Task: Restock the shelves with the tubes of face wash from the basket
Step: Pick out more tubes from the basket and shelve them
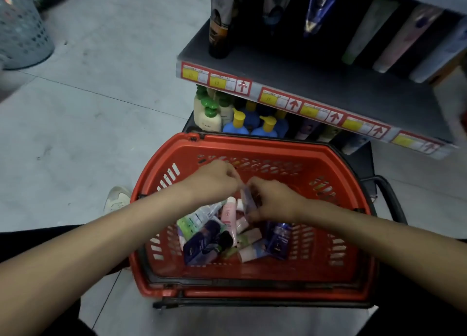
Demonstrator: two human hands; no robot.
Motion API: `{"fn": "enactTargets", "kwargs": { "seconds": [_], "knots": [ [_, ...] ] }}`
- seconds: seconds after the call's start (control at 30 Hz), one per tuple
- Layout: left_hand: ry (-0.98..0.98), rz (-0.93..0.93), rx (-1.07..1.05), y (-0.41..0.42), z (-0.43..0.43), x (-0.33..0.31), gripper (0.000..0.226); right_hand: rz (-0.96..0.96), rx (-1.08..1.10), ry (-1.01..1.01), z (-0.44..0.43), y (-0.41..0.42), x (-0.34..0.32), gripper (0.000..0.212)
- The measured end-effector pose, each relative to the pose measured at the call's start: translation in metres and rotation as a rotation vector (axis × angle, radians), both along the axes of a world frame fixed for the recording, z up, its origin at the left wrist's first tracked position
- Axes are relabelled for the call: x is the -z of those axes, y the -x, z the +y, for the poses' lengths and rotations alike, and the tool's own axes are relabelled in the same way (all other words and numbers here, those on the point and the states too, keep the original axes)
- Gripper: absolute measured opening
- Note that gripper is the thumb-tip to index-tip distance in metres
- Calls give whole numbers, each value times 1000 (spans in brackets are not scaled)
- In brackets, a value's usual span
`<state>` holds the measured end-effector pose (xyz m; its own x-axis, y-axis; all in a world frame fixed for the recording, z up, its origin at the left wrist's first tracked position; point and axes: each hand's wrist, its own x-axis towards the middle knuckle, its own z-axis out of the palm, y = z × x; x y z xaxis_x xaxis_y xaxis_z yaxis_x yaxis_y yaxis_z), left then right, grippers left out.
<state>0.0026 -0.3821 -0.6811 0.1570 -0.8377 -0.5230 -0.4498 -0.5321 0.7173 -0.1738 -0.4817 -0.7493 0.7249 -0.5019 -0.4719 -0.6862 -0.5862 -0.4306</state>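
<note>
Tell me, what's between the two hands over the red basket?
A small purplish tube, in the head view: the right hand grips it, and the left hand is at its top.

Pale grey tiled floor

Bare forearms — dark trousers, a pale grey-white sneaker.

Blurred: tube in right hand, label unreadable; left hand fingertips smeared, perhaps touching it; shelf tubes cut by top edge; price tags illegible.
</note>
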Motion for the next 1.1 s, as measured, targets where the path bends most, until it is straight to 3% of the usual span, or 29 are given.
{"fn": "enactTargets", "kwargs": {
  "seconds": [0.1,0.2,0.3,0.5,0.57,0.73,0.9,1.03,1.1],
  "knots": [
    [52,130,-172,15,-15,-14,16,-123,251,-59,-11,14,-60,57],
    [127,216,-281,30,-27,-27,15,-290,584,-272,-16,32,-111,52],
    [176,295,-319,47,-33,-44,19,-496,761,-354,-10,43,-143,55],
    [296,428,-392,69,-49,-65,18,-758,878,-167,-5,41,-157,56],
    [325,464,-334,73,-56,-66,18,-794,967,-230,-9,46,-153,59],
    [418,261,-214,88,-59,-53,36,-848,1110,-404,-16,44,-148,65],
    [314,598,-455,87,-62,-51,28,-877,1056,-421,-16,45,-155,50],
    [311,769,-481,81,-63,-56,28,-870,1046,-457,-18,47,-152,24],
    [300,853,-500,78,-61,-58,30,-875,1030,-495,-16,45,-149,28]
  ]
}}
